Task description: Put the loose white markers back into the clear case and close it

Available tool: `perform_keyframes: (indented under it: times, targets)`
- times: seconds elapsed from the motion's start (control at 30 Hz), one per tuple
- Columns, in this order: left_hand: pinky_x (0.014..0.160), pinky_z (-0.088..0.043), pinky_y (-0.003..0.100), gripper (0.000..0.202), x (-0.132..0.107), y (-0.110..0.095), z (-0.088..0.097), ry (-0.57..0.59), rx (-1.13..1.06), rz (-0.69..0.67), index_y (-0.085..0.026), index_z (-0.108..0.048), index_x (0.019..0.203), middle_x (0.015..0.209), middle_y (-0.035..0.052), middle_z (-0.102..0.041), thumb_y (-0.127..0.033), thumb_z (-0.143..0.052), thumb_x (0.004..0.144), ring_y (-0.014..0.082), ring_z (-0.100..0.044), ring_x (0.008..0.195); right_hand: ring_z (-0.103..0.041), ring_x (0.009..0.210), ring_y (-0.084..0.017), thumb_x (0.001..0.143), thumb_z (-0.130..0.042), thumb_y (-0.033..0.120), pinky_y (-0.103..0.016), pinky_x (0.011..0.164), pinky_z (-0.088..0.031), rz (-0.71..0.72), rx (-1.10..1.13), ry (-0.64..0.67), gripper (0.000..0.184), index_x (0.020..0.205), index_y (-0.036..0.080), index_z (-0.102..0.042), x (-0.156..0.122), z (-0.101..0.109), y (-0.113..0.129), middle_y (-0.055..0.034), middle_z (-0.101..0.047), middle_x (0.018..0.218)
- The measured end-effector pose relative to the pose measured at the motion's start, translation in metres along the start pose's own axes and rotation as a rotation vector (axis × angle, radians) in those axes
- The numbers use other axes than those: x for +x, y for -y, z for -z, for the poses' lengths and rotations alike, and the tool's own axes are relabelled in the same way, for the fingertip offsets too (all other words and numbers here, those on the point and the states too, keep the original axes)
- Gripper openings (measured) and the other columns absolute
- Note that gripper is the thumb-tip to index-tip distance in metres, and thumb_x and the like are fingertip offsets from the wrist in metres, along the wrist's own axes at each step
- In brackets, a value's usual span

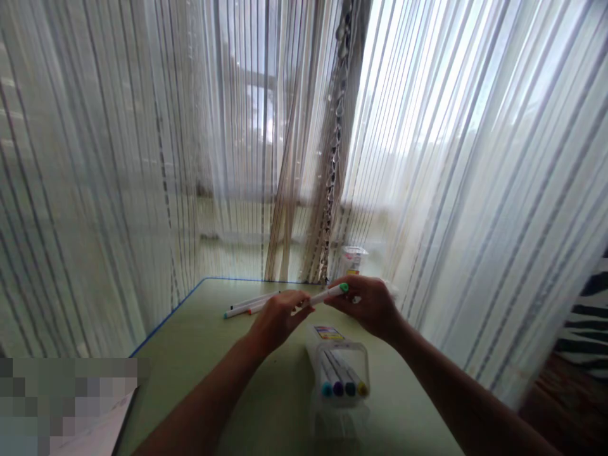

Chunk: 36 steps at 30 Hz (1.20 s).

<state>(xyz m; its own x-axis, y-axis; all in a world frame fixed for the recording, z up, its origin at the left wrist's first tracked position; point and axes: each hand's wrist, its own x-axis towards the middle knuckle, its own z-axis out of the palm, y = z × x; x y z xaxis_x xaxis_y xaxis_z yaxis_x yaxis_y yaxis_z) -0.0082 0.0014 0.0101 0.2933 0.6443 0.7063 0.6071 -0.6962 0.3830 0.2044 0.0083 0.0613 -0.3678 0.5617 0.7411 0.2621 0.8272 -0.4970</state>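
From the head view, my only one, I see one slim white marker with a bright green end [327,294] held above the pale green table [190,354]. My left hand [280,310] pinches its far end; my right hand [368,301] grasps it near the green end. I judge the step to be two-handed handling of that marker; the next move calls for steady fingertips, and one grip loosening first. I count three loose white-barrelled markers [238,311] lying left, and four markers with teal, purple, dark green and yellow ends [337,387] inside one clear plastic case [337,346].
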Motion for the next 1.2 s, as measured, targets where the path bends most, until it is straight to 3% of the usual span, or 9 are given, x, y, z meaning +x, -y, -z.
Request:
perform_keyframes:
  times: [0.27,0.43,0.7,0.9,0.97,1.03,1.13,1.2]
  targets:
    - [0.072,-0.054,0.033,0.012,-0.002,-0.001,0.003,-0.242,0.069,-0.033,-0.019,-0.063,0.098,0.089,0.0082,-0.071,-0.018,-0.057,0.088,0.0215,-0.068,0.079,-0.057,0.056,-0.01,0.079,-0.079,0.033,-0.022,0.052,-0.047,0.239,-0.034,0.119,0.018,0.08,0.018,-0.069,0.036,-0.021,0.038,-0.0004,-0.064,0.069]
    - [0.077,-0.053,0.034,0.011,-0.006,0.004,-0.002,-0.226,0.095,-0.057,-0.02,-0.061,0.101,0.092,0.0084,-0.069,-0.021,-0.052,0.094,0.0225,-0.067,0.088,-0.056,0.06,-0.011,0.085,-0.074,0.027,-0.023,0.054,-0.047,0.354,-0.094,0.169,0.01,0.084,0.018,-0.069,0.03,-0.021,0.042,-0.002,-0.062,0.076]
    - [0.086,-0.054,0.037,0.022,-0.008,-0.001,-0.004,-0.204,0.08,-0.153,-0.019,-0.058,0.108,0.102,0.0106,-0.068,-0.011,-0.05,0.089,0.0245,-0.065,0.101,-0.065,0.069,-0.013,0.085,-0.072,0.016,-0.025,0.063,-0.055,0.335,-0.061,0.188,0.013,0.097,0.02,-0.072,0.011,-0.015,0.04,-0.0052,-0.073,0.091]
    - [0.088,-0.055,0.035,0.023,-0.006,-0.006,-0.007,-0.227,0.076,-0.268,-0.018,-0.056,0.116,0.107,0.0118,-0.067,-0.012,-0.049,0.095,0.0223,-0.065,0.103,-0.068,0.073,-0.013,0.081,-0.076,0.013,-0.024,0.064,-0.057,0.353,-0.059,0.043,0.022,0.101,0.021,-0.074,-0.007,-0.008,0.046,-0.0055,-0.074,0.094]
    - [0.088,-0.055,0.033,0.021,-0.006,-0.006,-0.009,-0.247,0.086,-0.286,-0.017,-0.057,0.115,0.105,0.0106,-0.067,-0.013,-0.053,0.095,0.0208,-0.065,0.101,-0.07,0.077,-0.015,0.079,-0.078,0.015,-0.026,0.067,-0.057,0.287,-0.062,-0.028,0.021,0.099,0.022,-0.075,-0.015,-0.003,0.042,-0.0056,-0.075,0.092]
    - [0.085,-0.055,0.031,0.02,-0.006,-0.007,-0.011,-0.276,0.085,-0.297,-0.017,-0.059,0.114,0.101,0.0093,-0.068,-0.014,-0.057,0.094,0.0193,-0.066,0.096,-0.07,0.077,-0.017,0.077,-0.081,0.019,-0.029,0.068,-0.058,0.128,0.015,-0.115,0.017,0.094,0.022,-0.076,-0.021,0.003,0.033,-0.0057,-0.075,0.088]
    - [0.076,-0.055,0.028,0.019,-0.005,-0.011,-0.012,-0.301,0.054,-0.296,-0.016,-0.062,0.111,0.092,0.0068,-0.069,-0.018,-0.063,0.092,0.017,-0.067,0.086,-0.063,0.057,-0.013,0.076,-0.082,0.029,-0.023,0.049,-0.051,-0.22,0.413,-0.255,0.018,0.091,0.02,-0.074,-0.023,0.009,0.006,-0.0024,-0.071,0.072]
    - [0.07,-0.054,0.025,0.019,-0.004,-0.017,-0.013,-0.321,0.033,-0.269,-0.015,-0.064,0.108,0.087,0.0051,-0.069,-0.021,-0.067,0.09,0.0152,-0.067,0.077,-0.057,0.05,-0.009,0.068,-0.088,0.032,-0.019,0.043,-0.045,-0.402,0.694,-0.282,0.027,0.086,0.019,-0.073,-0.022,0.009,-0.015,0.0011,-0.066,0.064]
